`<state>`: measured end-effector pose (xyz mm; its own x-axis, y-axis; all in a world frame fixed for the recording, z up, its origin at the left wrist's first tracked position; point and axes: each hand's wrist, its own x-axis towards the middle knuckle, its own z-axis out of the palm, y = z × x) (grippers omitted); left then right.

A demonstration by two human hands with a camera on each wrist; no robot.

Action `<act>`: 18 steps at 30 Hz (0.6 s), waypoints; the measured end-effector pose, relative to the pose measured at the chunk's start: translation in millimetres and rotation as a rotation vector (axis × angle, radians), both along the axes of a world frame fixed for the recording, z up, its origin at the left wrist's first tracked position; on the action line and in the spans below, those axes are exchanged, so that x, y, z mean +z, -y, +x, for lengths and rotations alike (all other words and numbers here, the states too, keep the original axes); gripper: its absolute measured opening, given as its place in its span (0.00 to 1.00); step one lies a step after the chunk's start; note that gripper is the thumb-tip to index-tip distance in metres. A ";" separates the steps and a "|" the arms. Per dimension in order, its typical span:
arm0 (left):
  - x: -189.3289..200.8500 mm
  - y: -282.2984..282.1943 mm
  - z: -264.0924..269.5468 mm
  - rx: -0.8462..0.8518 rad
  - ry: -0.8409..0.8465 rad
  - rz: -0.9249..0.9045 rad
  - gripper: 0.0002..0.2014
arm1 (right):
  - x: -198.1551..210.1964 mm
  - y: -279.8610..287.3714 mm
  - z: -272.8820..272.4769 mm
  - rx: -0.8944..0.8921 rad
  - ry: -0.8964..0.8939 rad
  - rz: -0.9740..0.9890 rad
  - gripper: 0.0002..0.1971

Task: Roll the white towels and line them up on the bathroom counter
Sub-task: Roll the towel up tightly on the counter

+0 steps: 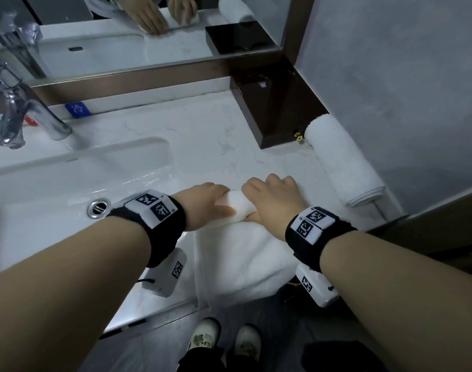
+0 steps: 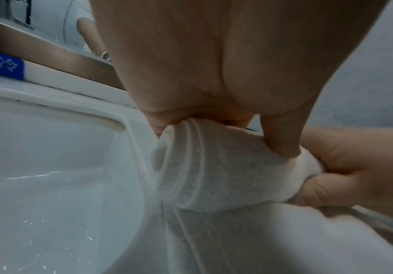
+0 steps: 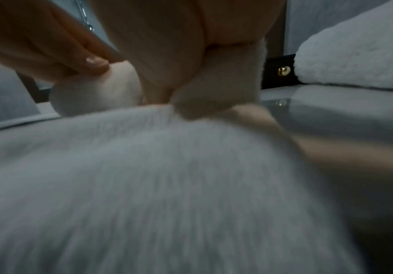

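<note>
At the far left a chrome tap was noted above the sink, with a blue label fixed on the ledge behind it; none of these bore on the work. On the counter, just right of the sink, the left hand was found with its fingers laid over the left end of a partly rolled towel and its thumb pressed against the near side, so that the roll was gripped. The right hand was found beside it, fingers curled over the top of the same roll and thumb tucked beneath. Only a short, tight roll had been formed; the greater part of that towel was seen lying flat toward the counter's front edge and hanging over it, and was judged still to be rolled. Further right, a finished roll was seen lying against the wall, its far end touching a dark wooden box. By count: two white towels in view, one rolled and placed, one judged roughly a quarter done; two hands, both engaged. No further towels could be seen, and the line-up was judged incomplete.
</note>
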<state>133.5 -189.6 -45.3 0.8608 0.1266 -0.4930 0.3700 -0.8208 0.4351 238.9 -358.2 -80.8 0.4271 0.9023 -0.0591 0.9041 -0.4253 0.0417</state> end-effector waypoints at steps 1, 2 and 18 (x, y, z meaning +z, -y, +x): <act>0.3 2.0 1.2 -0.006 -0.010 0.007 0.26 | -1.2 2.9 -3.2 0.003 0.023 0.029 0.20; 0.5 4.2 2.0 -0.012 -0.020 0.022 0.26 | -2.4 5.5 -6.2 0.001 0.044 0.054 0.20; -27.8 10.8 0.6 -0.178 0.277 0.411 0.18 | 18.8 -4.8 1.2 -0.171 -0.228 -0.120 0.36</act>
<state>134.1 -200.4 -73.1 0.9775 0.1021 -0.1846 0.1265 -0.9840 0.1253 240.1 -353.5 -62.0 0.5352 0.7994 -0.2729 0.8119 -0.5760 -0.0953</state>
